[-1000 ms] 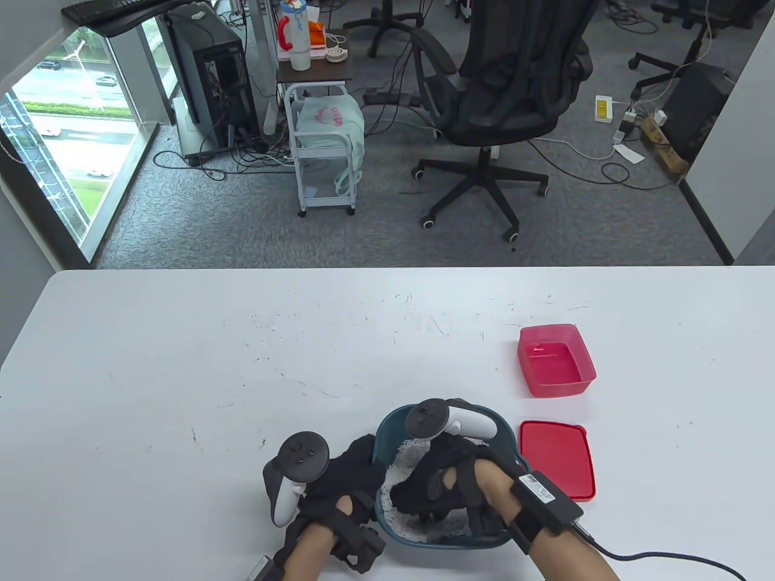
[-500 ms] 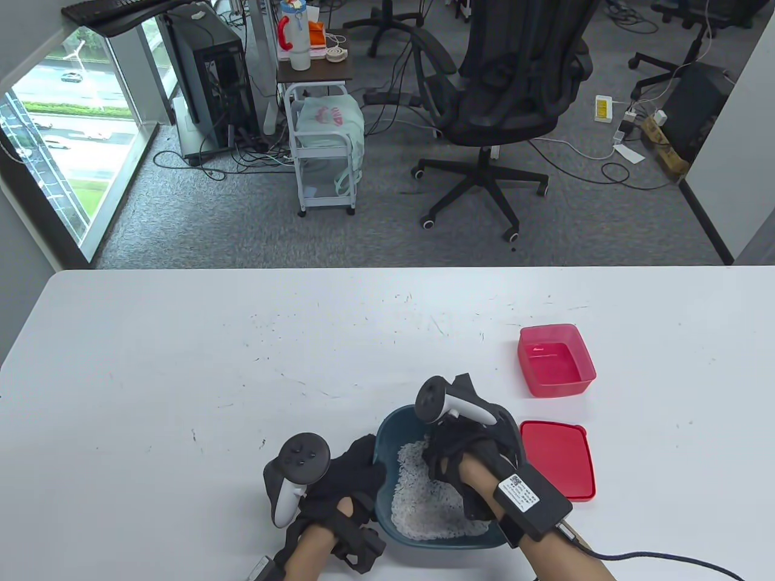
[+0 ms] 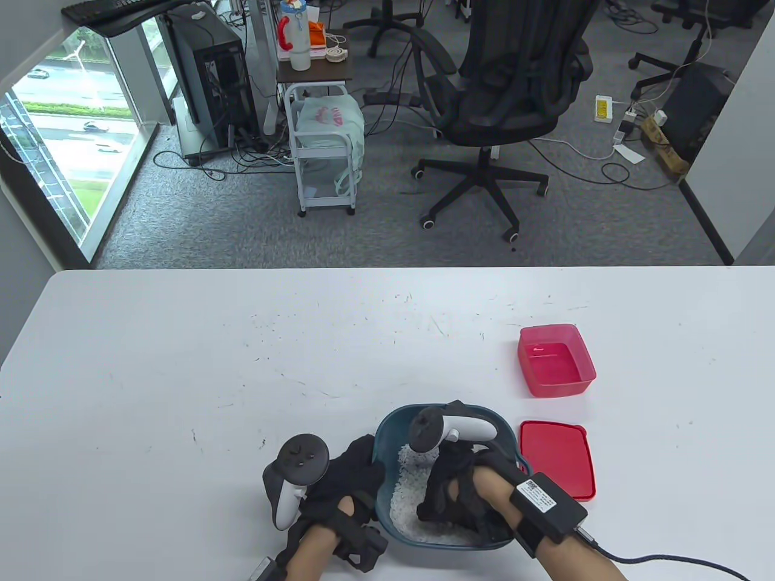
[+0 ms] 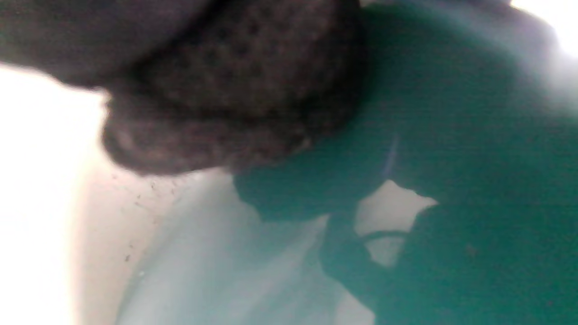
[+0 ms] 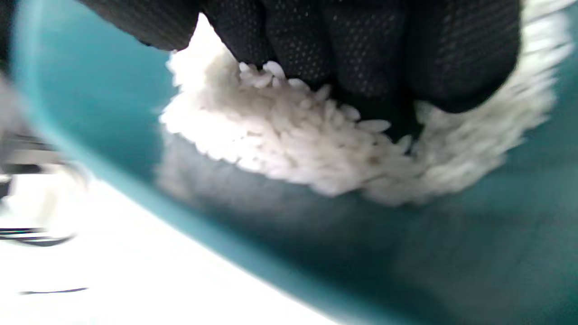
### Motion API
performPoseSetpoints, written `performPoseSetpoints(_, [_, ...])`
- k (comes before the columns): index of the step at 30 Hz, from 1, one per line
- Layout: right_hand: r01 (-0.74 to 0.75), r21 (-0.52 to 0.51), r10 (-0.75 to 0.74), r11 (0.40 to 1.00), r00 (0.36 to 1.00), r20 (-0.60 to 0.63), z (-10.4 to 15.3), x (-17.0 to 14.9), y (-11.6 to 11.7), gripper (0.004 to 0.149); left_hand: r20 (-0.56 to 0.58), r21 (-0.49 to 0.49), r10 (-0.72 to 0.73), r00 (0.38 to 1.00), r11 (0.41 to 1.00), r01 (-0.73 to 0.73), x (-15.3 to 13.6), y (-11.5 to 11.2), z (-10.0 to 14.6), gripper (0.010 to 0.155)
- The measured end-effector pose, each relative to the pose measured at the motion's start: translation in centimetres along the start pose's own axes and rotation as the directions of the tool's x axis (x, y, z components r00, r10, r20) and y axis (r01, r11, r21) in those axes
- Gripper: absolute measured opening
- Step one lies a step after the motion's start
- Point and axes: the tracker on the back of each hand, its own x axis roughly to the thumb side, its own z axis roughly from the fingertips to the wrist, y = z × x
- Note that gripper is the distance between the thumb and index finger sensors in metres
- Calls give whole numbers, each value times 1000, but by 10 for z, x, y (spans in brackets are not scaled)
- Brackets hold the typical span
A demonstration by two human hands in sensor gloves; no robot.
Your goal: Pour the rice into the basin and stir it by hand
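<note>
Looking down at the white table (image 3: 181,375), I find everything gathered toward its near edge, right of the middle. Biggest on it is the teal basin (image 3: 387,433), almost at that edge, with the rice (image 3: 402,505) lying white across its bottom. My right hand (image 3: 457,490) is down inside the basin; in the right wrist view its gloved fingers (image 5: 370,49) are sunk into the grains, close together, but I cannot tell whether they are straight or curled round a handful. My left hand (image 3: 339,481) presses against the basin's left outer wall; how its fingers lie there I cannot tell, since the left wrist view is blurred. Just beside the basin, on its right, the red lid (image 3: 557,460) lies flat. Beyond the lid, further from the near edge, stands the red box (image 3: 556,361), open.
</note>
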Motion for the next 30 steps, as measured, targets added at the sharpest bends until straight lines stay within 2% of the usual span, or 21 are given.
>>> performPoseSetpoints(3, [88,44,-93,995,990,107,-3,3,-1,66,4,-4,4,1000,1000,-4,0,0,0,63])
performPoseSetpoints(5, [122,59,-128,991,986,109,-7,4,-3,66,14,-13,1,1000,1000,-1,1,0,0,63])
performPoseSetpoints(8, [172,4,-171,985,976,138,-8,8,-14,69,22,-16,-4,1000,1000,5,1,0,0,63])
performPoseSetpoints(11, [190,-104,-178,976,977,115,-6,6,-28,68,18,-22,0,1000,1000,0,0,0,-1,63])
performPoseSetpoints(15, [95,-338,-113,936,993,-36,1,3,-41,65,28,-18,-17,999,1000,18,1,0,-1,63])
performPoseSetpoints(18, [-78,-393,-17,916,973,-231,6,4,-42,62,26,-17,-13,1000,1000,14,1,0,0,63])
performPoseSetpoints(21, [-246,-373,84,895,912,-401,8,6,-39,62,31,-14,-17,999,1000,17,2,-1,0,63])
performPoseSetpoints(23, [-358,-310,155,881,836,-527,9,3,-35,63,33,-9,-15,999,1000,15,2,-1,0,63])
performPoseSetpoints(27, [-489,-182,279,853,722,-634,8,2,-22,64,26,1,-17,1000,1000,17,1,-1,0,63])
performPoseSetpoints(30, [-513,-119,334,850,699,-633,7,4,-12,63,12,5,-13,1000,1000,13,0,-1,0,63])
